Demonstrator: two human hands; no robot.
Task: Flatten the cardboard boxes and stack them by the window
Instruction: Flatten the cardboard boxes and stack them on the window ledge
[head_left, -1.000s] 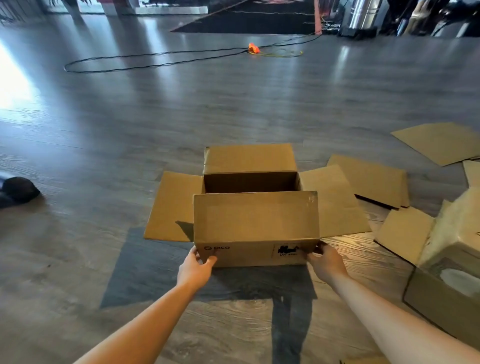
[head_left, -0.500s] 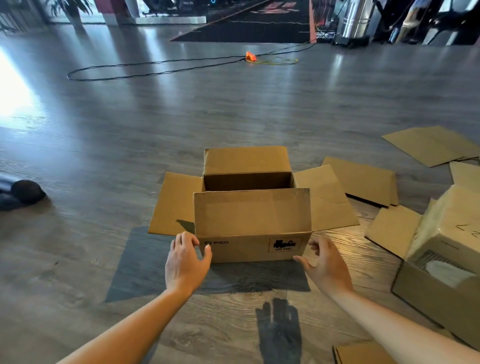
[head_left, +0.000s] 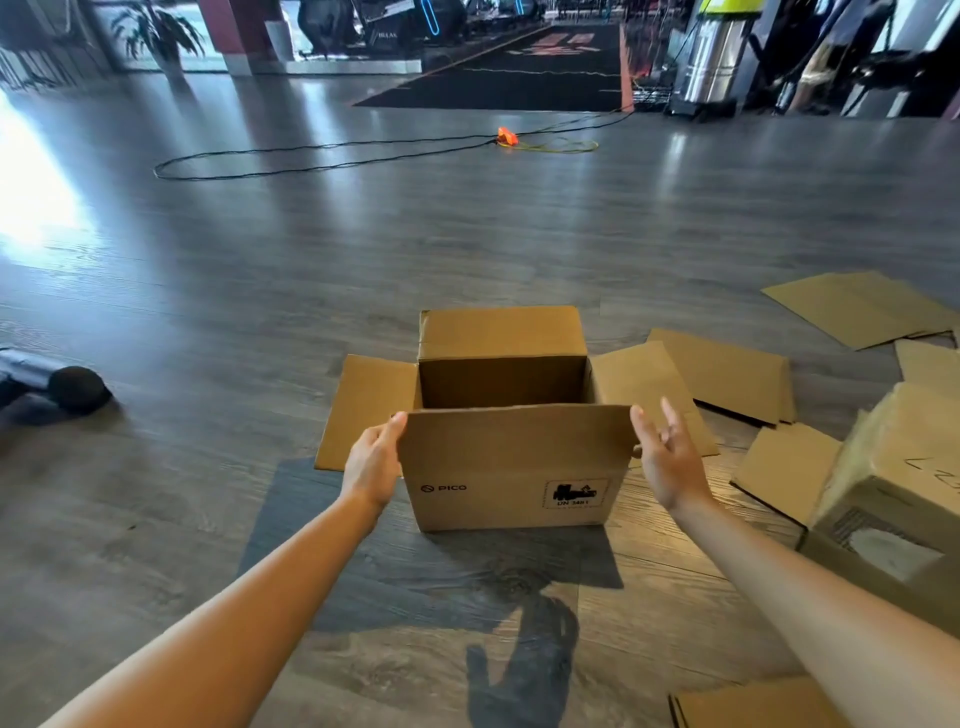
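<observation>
Both your hands have risen from the box's base to its near flap: left hand (head_left: 371, 465) touches its left edge, right hand (head_left: 670, 457) hovers open beside its right edge; the box (head_left: 511, 467) lies between, long axis left-right.

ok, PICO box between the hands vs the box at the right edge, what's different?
The PICO box stands upright, top flaps open; the right-edge box lies tipped, a torn patch showing on its near face. The PICO box is framed by left hand and right hand; the right-edge box is untouched. The PICO box bears a printed logo; the other shows handwriting. Both are brown cardboard, not flattened.
</observation>
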